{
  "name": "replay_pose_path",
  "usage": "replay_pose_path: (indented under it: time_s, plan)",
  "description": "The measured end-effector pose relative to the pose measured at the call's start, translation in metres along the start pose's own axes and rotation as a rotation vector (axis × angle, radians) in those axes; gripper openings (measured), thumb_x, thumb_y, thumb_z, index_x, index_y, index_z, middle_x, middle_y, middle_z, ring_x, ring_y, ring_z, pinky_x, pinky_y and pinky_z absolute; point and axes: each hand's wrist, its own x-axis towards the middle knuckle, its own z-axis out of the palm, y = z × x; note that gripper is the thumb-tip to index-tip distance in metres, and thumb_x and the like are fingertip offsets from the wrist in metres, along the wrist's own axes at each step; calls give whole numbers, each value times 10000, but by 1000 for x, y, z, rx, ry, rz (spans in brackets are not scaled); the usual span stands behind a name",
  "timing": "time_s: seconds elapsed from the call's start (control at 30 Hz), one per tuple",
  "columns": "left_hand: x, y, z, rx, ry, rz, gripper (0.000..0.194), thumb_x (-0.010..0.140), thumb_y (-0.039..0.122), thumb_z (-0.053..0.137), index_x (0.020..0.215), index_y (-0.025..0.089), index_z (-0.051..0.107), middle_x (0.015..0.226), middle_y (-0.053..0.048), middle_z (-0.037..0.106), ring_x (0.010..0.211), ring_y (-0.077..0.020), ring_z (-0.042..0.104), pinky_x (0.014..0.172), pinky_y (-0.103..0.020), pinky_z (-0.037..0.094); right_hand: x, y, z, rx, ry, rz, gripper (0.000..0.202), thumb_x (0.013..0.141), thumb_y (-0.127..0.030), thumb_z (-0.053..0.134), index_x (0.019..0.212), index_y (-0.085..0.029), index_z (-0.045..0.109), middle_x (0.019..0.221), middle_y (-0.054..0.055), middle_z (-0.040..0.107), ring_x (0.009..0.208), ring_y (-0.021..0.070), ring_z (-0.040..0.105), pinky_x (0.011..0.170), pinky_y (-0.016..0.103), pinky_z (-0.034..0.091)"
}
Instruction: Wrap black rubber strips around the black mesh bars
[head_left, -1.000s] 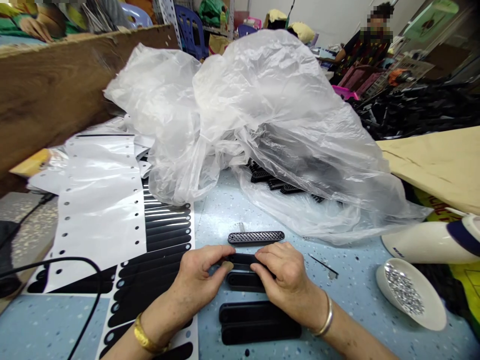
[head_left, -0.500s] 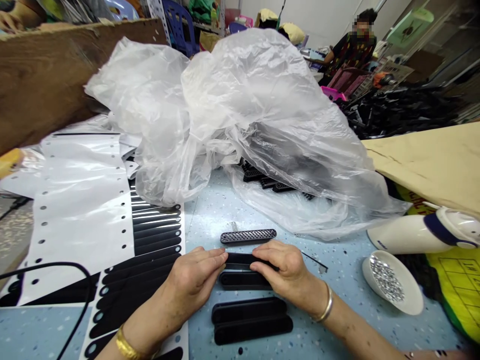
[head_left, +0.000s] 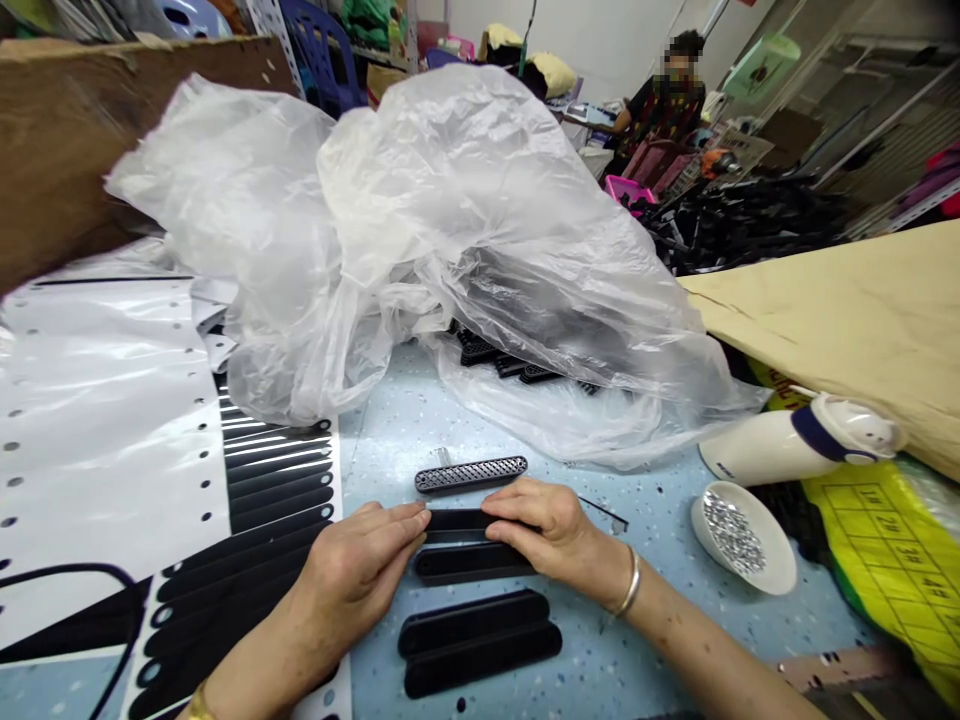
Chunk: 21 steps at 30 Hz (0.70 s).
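A long black piece [head_left: 459,524] lies across the blue speckled table, pinched at its left end by my left hand [head_left: 367,560] and at its right end by my right hand [head_left: 544,522]. Just below it is another black piece [head_left: 469,565], partly under my right fingers. Two more black pieces [head_left: 480,640] lie side by side nearer to me. Beyond my hands rests a black piece with a patterned mesh face [head_left: 471,474]. Left of my left hand is a sheet of black strips [head_left: 247,570] with rounded ends.
Large clear plastic bags [head_left: 480,180] cover the back, with black pieces under them. At the right are a white bowl [head_left: 784,565] of small silvery parts, a white bottle [head_left: 757,445] and a yellow bag [head_left: 885,540]. A person [head_left: 664,110] sits far behind.
The whole view has shifted, so the table things appear further left. Both hands keep their hold on the same black piece, with little change in their pose.
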Motion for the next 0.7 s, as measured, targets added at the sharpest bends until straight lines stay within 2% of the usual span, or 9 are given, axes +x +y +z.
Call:
replay_pose_path:
  time_s: [0.13,0.23,0.33,0.43,0.5,0.53,0.6,0.63,0.7]
  plan:
    - [3,3,-3,8,-18,-40,222,888,134,576,1056,219,692,924,-19,780,736,-139,742,675,-205,610,-13,-1,-23,-50,176,105,165,874,-226,661,1018,-207,740,882,55,761,790,183,716,721,319,600]
    - [2,1,-2,42,-9,-62,200,877,163,586,1034,228,692,906,-7,782,780,-157,753,728,-221,617,-27,1,-33,-95,326,260,131,877,-197,625,916,-196,751,798,53,750,680,176,702,624,299,591]
    - [3,-2,1,66,-17,-74,212,873,189,578,1053,234,680,905,-8,782,767,-167,757,708,-231,620,-35,6,-31,-10,334,358,144,864,-204,607,880,-162,744,760,62,737,587,162,685,540,268,574]
    - [7,3,-6,77,-21,-62,281,883,208,557,1149,233,645,956,-31,780,755,-170,757,669,-229,619,-35,-2,-30,-48,358,344,158,874,-204,578,860,-160,729,710,49,713,559,160,664,525,269,562]
    - [8,15,-22,118,9,-85,302,890,224,562,1184,232,630,967,-41,778,729,-165,752,671,-233,615,-34,-22,-28,-169,404,268,162,893,-182,557,890,-173,718,724,53,706,620,180,668,576,300,570]
    - [6,23,-32,145,32,-108,298,888,232,576,1181,232,632,955,-40,778,710,-159,748,675,-230,611,-35,-35,-22,-227,421,208,166,897,-161,550,932,-179,712,774,70,715,683,199,679,624,323,579]
    - [-2,45,-57,185,81,-171,271,875,236,617,1144,232,651,913,-25,777,687,-145,735,681,-212,596,-36,-61,2,-261,368,41,250,883,-100,555,1077,-189,685,930,108,735,833,234,699,727,356,593]
    - [-10,56,-69,191,100,-211,245,869,232,629,1112,229,664,884,-14,775,675,-136,727,669,-196,584,-37,-72,22,-255,298,-46,312,859,-83,585,1141,-192,664,1007,119,737,893,251,701,777,371,596]
    - [-32,73,-91,199,126,-322,130,873,227,615,974,215,697,772,13,754,601,-111,689,592,-163,545,-36,-91,74,-138,107,-290,297,824,-130,631,1109,-199,676,947,92,755,844,251,707,723,352,609]
